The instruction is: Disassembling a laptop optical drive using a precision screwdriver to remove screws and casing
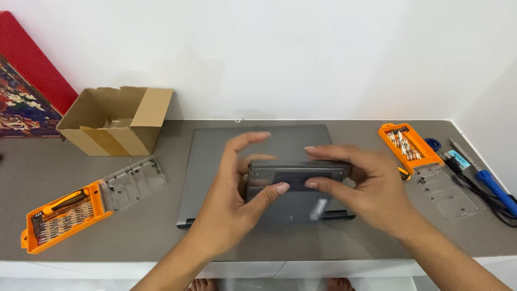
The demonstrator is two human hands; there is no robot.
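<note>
Dark grey plastic, a long rectangular battery pack (pixel 297 173) is held at the centre of the frame above a closed grey laptop (pixel 215 167) lying on the grey surface (pixel 161 226). The left hand (pixel 231 199) pinches the pack's left end, thumb on the near face, fingers spread and partly lifted; the right hand (pixel 371 188) clasps the right end between thumb and fingers. The pack looks rigid, dense and smooth-sided, best gripped by its ends. Orange screwdriver kits sit at lower left (pixel 64 215) and upper right (pixel 409 143), a cardboard box (pixel 116 121) at upper left.
</note>
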